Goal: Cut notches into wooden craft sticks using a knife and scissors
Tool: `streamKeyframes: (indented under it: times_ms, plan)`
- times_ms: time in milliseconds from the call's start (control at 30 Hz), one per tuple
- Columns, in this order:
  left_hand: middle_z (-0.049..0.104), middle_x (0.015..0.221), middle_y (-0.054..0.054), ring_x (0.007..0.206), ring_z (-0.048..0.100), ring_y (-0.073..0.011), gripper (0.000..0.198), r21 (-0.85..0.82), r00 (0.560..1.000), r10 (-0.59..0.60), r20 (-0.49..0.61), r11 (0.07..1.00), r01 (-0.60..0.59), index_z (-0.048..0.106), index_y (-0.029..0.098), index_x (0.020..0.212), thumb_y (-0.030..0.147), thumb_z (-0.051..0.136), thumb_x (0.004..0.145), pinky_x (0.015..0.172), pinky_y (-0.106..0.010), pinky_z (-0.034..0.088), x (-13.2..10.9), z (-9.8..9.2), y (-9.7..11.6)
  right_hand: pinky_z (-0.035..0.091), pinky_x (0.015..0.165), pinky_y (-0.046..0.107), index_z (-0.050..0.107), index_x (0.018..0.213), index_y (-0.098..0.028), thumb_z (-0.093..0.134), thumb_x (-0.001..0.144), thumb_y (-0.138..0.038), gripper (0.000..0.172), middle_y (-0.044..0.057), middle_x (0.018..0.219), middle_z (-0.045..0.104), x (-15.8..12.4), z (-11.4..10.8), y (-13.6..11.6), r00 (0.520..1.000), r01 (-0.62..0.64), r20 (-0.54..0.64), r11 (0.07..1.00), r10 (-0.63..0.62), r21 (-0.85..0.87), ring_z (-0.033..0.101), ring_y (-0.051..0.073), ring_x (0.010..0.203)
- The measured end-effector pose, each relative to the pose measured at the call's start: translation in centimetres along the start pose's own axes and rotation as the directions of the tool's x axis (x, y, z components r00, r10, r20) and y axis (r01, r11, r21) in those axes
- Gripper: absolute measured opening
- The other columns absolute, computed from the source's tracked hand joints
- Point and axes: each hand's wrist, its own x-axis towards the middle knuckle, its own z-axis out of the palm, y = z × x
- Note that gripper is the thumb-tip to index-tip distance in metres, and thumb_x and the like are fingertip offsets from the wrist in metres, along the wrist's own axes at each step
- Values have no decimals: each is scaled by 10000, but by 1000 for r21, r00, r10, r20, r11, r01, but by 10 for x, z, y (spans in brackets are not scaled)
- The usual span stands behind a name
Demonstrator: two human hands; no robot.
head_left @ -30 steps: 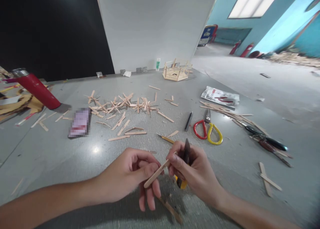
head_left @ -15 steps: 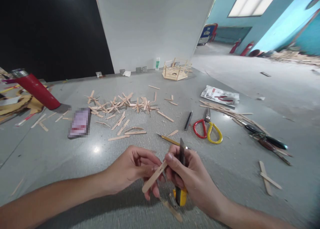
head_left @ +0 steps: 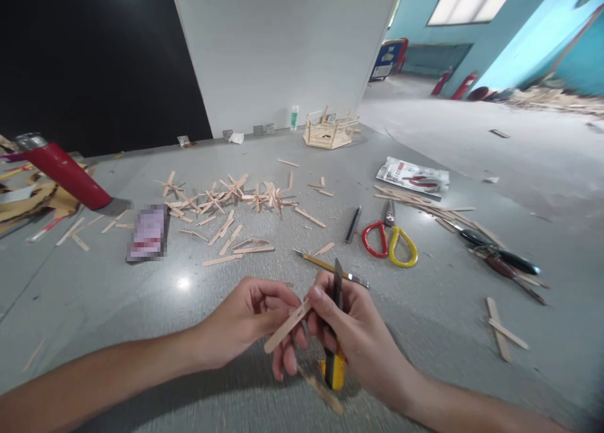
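A flat wooden craft stick (head_left: 283, 333) slants between my two hands, its rounded end toward me. My left hand (head_left: 257, 323) is closed around the stick's middle, with some fingers behind it. My right hand (head_left: 361, 332) pinches the upper end between thumb and fingers. In the same hand is a utility knife (head_left: 335, 371), its blade pointing up and its yellow-and-black body below the palm. Under the hands lie a loose wooden piece (head_left: 326, 398) and some shavings. A craft knife (head_left: 325, 266) rests just beyond the right hand.
Past the hands lies a pile of craft sticks (head_left: 231, 194). Red-and-yellow-handled scissors (head_left: 389, 235), a dark pen-like tool (head_left: 353, 224), screwdrivers (head_left: 500, 253) and a white packet (head_left: 413, 175) are to the right. A phone (head_left: 147, 233) and red flask (head_left: 66, 172) stand left; a stick frame (head_left: 331, 129) is behind.
The stick and the utility knife have shifted slightly to the left with my hands. The camera view has turned a little; both holds look the same.
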Motion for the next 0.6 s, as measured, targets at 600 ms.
streamKeyframes:
  times_ms: [600]
  plan:
    - [577, 541, 57, 362, 461, -71, 396, 359, 991, 108, -80, 931, -72, 506, 196, 909, 565, 638, 966, 358, -156, 351, -12, 10, 31, 482, 669, 286, 508, 992, -247, 561, 969, -292, 74, 14, 884, 578, 13, -12, 7, 923, 321, -2, 774, -384, -546, 574, 169, 749]
